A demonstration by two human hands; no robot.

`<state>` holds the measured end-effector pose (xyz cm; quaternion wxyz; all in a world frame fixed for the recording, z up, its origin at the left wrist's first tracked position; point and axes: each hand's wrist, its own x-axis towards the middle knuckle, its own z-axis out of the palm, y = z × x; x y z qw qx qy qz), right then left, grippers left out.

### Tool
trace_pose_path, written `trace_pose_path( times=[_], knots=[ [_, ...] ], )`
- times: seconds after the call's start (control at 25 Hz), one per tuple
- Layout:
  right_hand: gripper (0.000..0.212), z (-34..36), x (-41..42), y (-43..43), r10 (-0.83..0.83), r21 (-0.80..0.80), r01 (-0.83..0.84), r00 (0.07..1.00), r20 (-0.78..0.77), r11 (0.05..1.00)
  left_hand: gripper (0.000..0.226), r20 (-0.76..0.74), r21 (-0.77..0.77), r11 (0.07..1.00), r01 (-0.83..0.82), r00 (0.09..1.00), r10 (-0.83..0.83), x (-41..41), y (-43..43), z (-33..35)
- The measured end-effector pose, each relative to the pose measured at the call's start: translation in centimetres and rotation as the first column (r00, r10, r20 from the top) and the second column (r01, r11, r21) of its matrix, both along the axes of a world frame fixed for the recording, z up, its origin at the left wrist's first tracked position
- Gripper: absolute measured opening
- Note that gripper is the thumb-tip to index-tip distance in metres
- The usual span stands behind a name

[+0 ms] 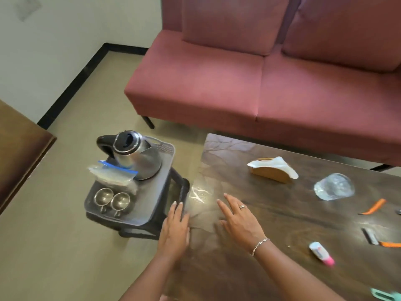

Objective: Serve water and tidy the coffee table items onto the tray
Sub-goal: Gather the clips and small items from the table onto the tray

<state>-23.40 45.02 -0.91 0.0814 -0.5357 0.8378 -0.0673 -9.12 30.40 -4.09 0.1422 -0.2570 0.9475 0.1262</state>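
Dark wood counter [282, 213] right of tray [171, 148], red sofa [217, 83] beyond. On tray: kettle [138, 155], zip bag [112, 175], two steel cups [103, 196]. Left hand [174, 231] and right hand [238, 222] flat, empty, fingers straight, just right of tray. Clear glass [334, 186] well right of tray. Likely step: fetching kettle. Grip handle fully, lift upright, avoid snagging bag.

Pink-maroon sofa [260, 79], dark brown wood-grain coffee table [303, 224], grey tray [167, 148]. Steel-silver kettle [138, 155] with black handle, orange razors [373, 206], blue-striped zip bag [112, 174].
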Motion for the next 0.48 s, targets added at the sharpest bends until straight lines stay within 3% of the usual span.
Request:
trace_pose_path(
  times=[0.08,0.2,0.48],
  knots=[
    [0.06,1.0,-1.6,5.3,-0.014,0.027,0.014,1.0,0.004,1.0,0.036,0.102,0.087,0.996,0.031,0.994,-0.04,-1.4,3.9,0.1],
    [0.045,1.2,-3.8,12.0,-0.062,0.071,0.061,0.998,0.015,0.996,0.042,0.335,0.214,0.975,0.061,0.933,-0.132,-2.9,7.9,0.1],
    [0.035,-0.5,-5.6,23.6,-0.307,0.151,0.297,0.95,0.049,0.943,0.033,0.426,0.262,0.962,0.081,0.884,-0.19,-4.7,13.4,0.8]
  ],
)
